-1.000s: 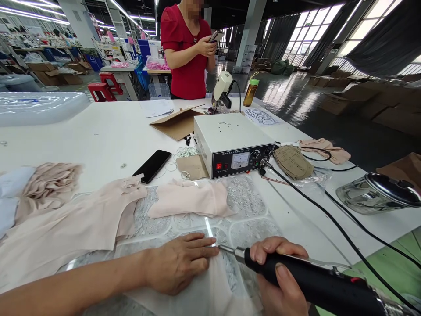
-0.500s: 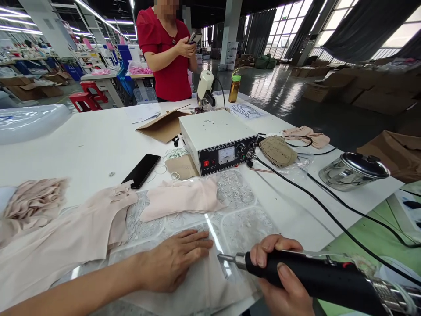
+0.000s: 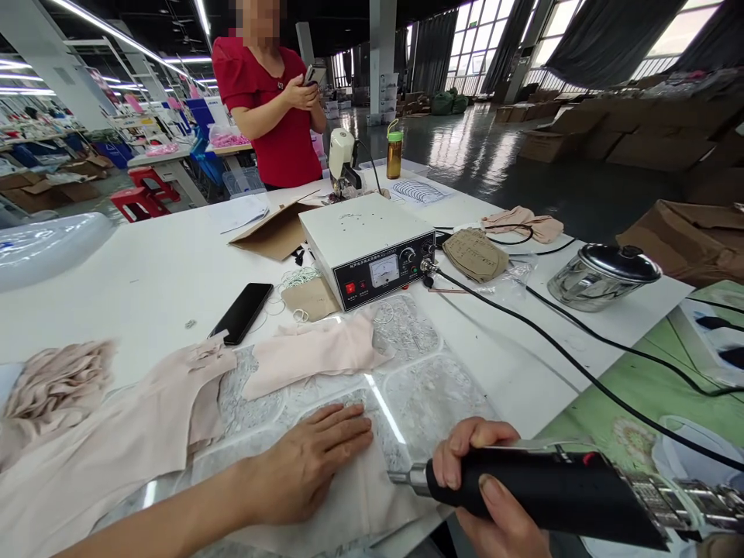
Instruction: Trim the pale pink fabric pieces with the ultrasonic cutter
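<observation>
My left hand (image 3: 317, 457) lies flat, fingers stretched out, on a pale pink fabric piece (image 3: 349, 508) at the near edge of a marbled mat (image 3: 430, 387). The fingers of my right hand (image 3: 494, 496) wrap round the black handle of a handheld ultrasonic welder (image 3: 540, 490). Its metal tip points left over the fabric's right part, a short way from my left fingertips; I cannot tell whether it touches. Farther up the mat lies another folded pink piece (image 3: 317, 349). A larger pale pink cloth (image 3: 145, 418) spreads to the left of my left hand.
Behind the mat stands the white control box (image 3: 369, 248), its black cable running right. A phone (image 3: 241, 312), brown card pieces (image 3: 477, 254), a lidded steel pot (image 3: 604, 277), a bottle (image 3: 394, 155) and crumpled cloth (image 3: 63, 376) are on the table. A person in red (image 3: 270, 108) stands beyond, holding a phone.
The view has swung right, so the table things sit farther left. The welder's tip has moved from beside my left fingertips down along the fabric, towards me. My left hand stays pressed on the fabric.
</observation>
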